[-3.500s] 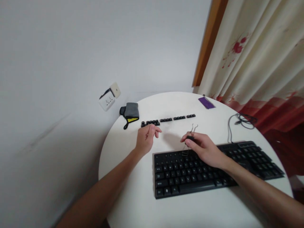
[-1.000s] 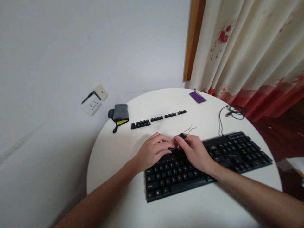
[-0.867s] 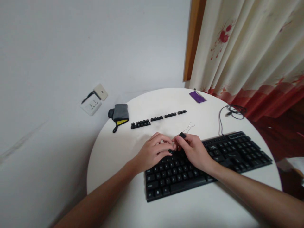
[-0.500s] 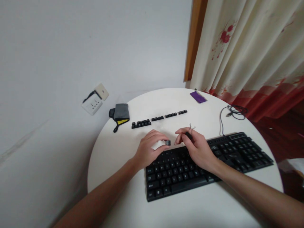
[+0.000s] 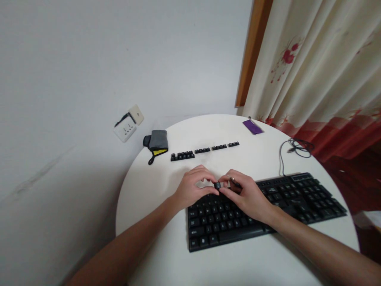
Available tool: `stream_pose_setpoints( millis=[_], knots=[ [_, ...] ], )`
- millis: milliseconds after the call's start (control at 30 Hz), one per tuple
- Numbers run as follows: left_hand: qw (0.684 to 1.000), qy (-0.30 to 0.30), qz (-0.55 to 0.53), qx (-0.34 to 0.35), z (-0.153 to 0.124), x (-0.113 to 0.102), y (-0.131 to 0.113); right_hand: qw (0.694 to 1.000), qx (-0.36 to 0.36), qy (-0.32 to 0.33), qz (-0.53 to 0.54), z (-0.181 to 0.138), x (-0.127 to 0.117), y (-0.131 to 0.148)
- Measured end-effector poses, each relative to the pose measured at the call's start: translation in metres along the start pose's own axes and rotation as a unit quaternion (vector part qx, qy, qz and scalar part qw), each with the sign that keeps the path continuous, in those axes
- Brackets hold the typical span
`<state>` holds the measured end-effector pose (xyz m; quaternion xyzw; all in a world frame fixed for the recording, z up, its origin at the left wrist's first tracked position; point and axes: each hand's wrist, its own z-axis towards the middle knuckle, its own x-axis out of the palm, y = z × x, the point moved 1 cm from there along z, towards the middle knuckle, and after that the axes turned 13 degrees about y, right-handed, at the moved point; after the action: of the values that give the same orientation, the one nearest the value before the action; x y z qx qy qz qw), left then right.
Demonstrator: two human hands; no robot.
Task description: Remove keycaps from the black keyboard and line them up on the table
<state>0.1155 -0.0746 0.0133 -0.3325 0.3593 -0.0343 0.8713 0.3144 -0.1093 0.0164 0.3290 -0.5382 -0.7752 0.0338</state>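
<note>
A small black keycap (image 5: 218,185) is pinched between the thumb and fingers of my left hand (image 5: 193,186), just above the back left part of the keyboard. My right hand (image 5: 247,195) meets it from the other side, its thumb and index fingertips at the keycap. Curled in that right hand is a dark tool (image 5: 235,182), a keycap puller whose wire ends showed earlier; it is mostly hidden now. Below both hands lies the black keyboard (image 5: 238,235), slightly angled, its upper left rows partly covered by my fingers.
Loose black keycaps (image 5: 182,156) stand in short groups in a line across the white round table (image 5: 157,190). A grey and yellow cloth pouch (image 5: 159,140) lies at the back left, a purple packet (image 5: 253,127) at the back. The coiled cable (image 5: 300,147) rests at the right edge.
My right hand has moved in to the left hand, and its fingertips now reach the keycap. The wire ends of the puller no longer show clearly. The whole view has shifted slightly.
</note>
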Motion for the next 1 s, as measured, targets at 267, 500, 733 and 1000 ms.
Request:
stream_pose_setpoints(
  millis=[267, 500, 733, 1000],
  knots=[
    [0.998, -0.06, -0.017, 0.017, -0.005, -0.01, 0.003, 0.998, 0.043, -0.031, -0.042, 0.014, -0.007, 0.01],
    [0.942, -0.315, -0.013, -0.116, -0.019, -0.038, 0.024, 0.978, 0.127, -0.048, -0.157, 0.086, -0.009, -0.034],
    [0.924, -0.356, -0.001, -0.14, -0.023, -0.05, 0.041, 0.956, 0.212, 0.006, -0.204, 0.137, 0.02, -0.056],
    [0.928, -0.341, 0.003, -0.151, -0.023, -0.05, 0.039, 0.95, 0.229, -0.02, -0.209, 0.146, 0.028, -0.059]
  ],
)
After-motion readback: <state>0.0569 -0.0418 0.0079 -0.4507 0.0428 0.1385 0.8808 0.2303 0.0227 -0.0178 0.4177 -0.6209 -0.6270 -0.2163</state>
